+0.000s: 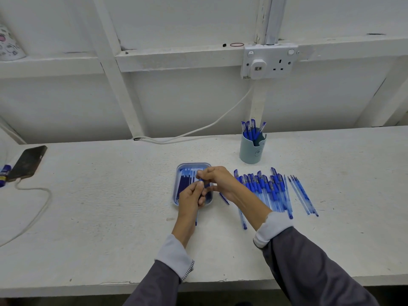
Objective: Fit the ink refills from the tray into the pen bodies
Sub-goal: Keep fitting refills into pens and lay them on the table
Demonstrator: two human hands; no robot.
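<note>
The white bench (110, 206) carries everything. Just right of the right wrist lies a spread of blue pen bodies (269, 191). Beyond that hand, farther from the person, stands a pale cup (252, 151) with more pens in it. Under both hands sits the blue tray (194, 167), with dark ink refills (185, 184) lying in it left of the fingers. The left hand (191, 195) grips a held pen (196, 220) whose lower end shows beside the wrist. The right hand (217, 181) pinches the pen's blue upper end at the left thumb tip.
</note>
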